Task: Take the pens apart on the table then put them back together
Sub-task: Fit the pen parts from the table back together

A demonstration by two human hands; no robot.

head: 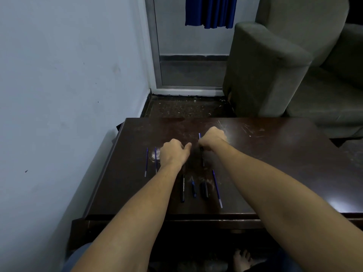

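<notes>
Both hands raised over loose pen parts on a dark wooden table [275, 163].

Both forearms reach forward side by side, backs of the hands up. The right hand [213, 139] is fisted round a pen [202, 157], whose dark barrel runs out beneath the fist towards the person while a blue tip shows above it. The left hand [172, 154] is just beside it, its fingers curled under and its thumb pointing at the right hand; whether it holds anything cannot be told. Two blue ink refills [146, 161] lie parallel left of the left hand. Between the forearms lie a black pen barrel [182, 188] with white print too small to read, a small blue-clipped piece [193, 188], a black cap [204, 190] and another blue refill [217, 188].
</notes>
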